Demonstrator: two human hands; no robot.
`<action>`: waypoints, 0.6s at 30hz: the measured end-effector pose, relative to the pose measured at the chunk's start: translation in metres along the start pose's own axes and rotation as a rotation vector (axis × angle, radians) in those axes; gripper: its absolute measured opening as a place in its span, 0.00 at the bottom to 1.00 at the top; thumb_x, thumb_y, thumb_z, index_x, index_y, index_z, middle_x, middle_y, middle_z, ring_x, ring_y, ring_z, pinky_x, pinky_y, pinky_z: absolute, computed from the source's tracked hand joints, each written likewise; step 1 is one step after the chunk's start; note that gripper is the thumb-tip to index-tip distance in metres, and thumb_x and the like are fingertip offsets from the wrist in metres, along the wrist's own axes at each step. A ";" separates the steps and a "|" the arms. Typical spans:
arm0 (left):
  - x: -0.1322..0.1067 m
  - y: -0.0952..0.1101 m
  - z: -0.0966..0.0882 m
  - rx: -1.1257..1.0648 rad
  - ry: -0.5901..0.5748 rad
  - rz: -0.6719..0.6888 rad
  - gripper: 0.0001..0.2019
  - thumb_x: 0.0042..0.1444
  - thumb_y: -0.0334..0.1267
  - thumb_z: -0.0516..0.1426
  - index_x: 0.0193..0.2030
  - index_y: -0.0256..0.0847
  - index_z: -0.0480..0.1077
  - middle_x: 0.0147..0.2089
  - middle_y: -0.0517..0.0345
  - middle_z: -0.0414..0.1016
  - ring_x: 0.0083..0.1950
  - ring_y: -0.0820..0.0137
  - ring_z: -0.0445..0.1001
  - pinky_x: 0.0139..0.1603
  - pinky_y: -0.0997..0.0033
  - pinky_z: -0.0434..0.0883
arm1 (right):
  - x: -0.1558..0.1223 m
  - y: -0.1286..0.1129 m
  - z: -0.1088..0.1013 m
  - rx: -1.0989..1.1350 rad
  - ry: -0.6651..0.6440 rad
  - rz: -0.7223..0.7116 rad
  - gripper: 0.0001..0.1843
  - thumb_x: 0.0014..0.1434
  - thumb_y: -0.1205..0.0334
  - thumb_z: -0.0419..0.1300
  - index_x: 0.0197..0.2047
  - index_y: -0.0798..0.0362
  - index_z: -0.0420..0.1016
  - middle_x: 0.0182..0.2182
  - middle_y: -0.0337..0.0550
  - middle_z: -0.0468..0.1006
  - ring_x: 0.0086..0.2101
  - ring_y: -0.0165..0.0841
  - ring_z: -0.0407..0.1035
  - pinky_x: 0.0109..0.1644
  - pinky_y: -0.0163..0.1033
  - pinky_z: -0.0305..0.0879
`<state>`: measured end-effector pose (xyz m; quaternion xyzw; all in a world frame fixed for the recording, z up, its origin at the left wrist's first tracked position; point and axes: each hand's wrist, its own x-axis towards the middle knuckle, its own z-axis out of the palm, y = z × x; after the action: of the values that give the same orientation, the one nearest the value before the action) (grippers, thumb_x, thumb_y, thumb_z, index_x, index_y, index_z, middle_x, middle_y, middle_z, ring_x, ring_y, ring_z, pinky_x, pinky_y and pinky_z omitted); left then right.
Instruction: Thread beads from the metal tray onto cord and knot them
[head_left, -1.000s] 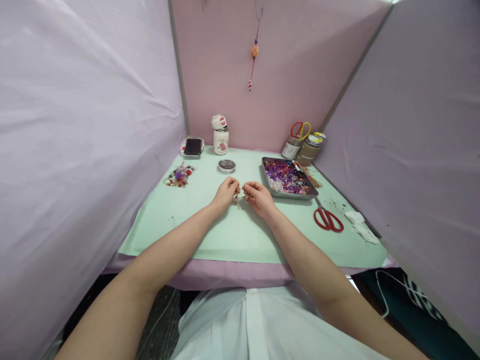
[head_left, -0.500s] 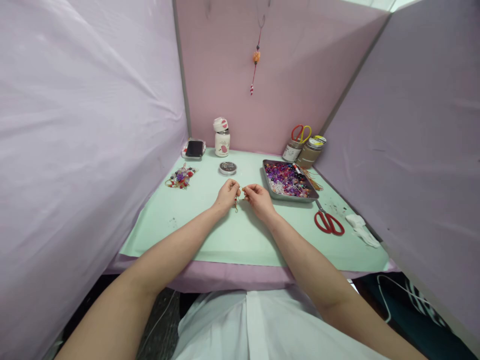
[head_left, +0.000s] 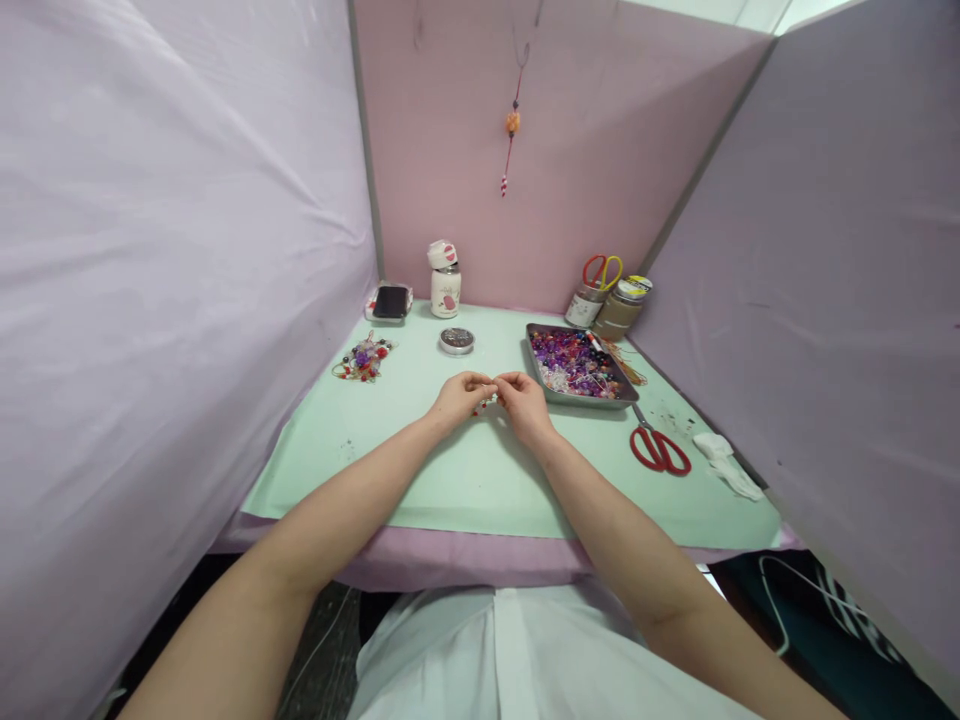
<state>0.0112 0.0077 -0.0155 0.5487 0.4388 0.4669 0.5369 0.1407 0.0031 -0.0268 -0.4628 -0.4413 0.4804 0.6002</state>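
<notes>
Over the middle of the pale green table cover [head_left: 450,480], my left hand [head_left: 463,398] and my right hand [head_left: 520,400] meet at the fingertips, both pinched closed. Between and just below them hangs a small beaded string [head_left: 482,407] with red and pale beads, partly hidden by the fingers. Both hands appear to grip it. To the right of my right hand stands a metal tray [head_left: 589,402] of purple, red and clear beads. A round tin [head_left: 457,341] of small dark pieces sits beyond my left hand.
Red-handled scissors [head_left: 660,450] and a crumpled white tissue [head_left: 726,465] lie at the right. A pile of beaded strings [head_left: 364,358], a phone [head_left: 391,302] and a white bottle [head_left: 445,290] stand at the left and back. Two jars [head_left: 621,308] are at back right; a beaded pendant [head_left: 513,122] hangs above.
My hands have come together until the fingertips touch. The beaded string has shifted, with red beads now showing below the fingers.
</notes>
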 end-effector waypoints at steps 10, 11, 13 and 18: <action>0.004 -0.004 -0.005 0.049 0.098 0.108 0.09 0.42 0.39 0.63 0.29 0.37 0.78 0.33 0.51 0.79 0.36 0.67 0.73 0.42 0.66 0.66 | -0.005 -0.006 -0.002 -0.034 -0.025 0.023 0.21 0.40 0.54 0.68 0.35 0.50 0.66 0.25 0.37 0.76 0.29 0.31 0.71 0.31 0.34 0.61; 0.004 -0.004 -0.006 0.074 0.106 0.117 0.09 0.42 0.40 0.63 0.29 0.37 0.78 0.33 0.51 0.79 0.36 0.67 0.73 0.42 0.66 0.66 | -0.005 -0.006 -0.002 -0.037 -0.026 0.023 0.20 0.40 0.54 0.68 0.35 0.51 0.66 0.25 0.38 0.77 0.30 0.31 0.72 0.32 0.35 0.62; 0.003 -0.005 -0.006 0.150 0.129 0.131 0.08 0.44 0.40 0.61 0.28 0.38 0.77 0.33 0.52 0.79 0.36 0.66 0.73 0.41 0.67 0.66 | -0.005 -0.005 -0.002 -0.055 -0.021 0.015 0.19 0.41 0.55 0.68 0.35 0.51 0.67 0.25 0.39 0.77 0.31 0.33 0.73 0.33 0.36 0.64; -0.002 -0.004 -0.004 0.409 0.192 0.220 0.07 0.47 0.37 0.57 0.26 0.40 0.77 0.30 0.54 0.78 0.33 0.66 0.72 0.38 0.67 0.65 | -0.004 -0.003 -0.002 -0.188 0.002 -0.068 0.14 0.43 0.58 0.65 0.32 0.51 0.67 0.24 0.40 0.77 0.28 0.34 0.73 0.34 0.39 0.67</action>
<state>0.0067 0.0065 -0.0196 0.6436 0.5109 0.4738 0.3166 0.1420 -0.0013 -0.0249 -0.5026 -0.4993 0.4157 0.5704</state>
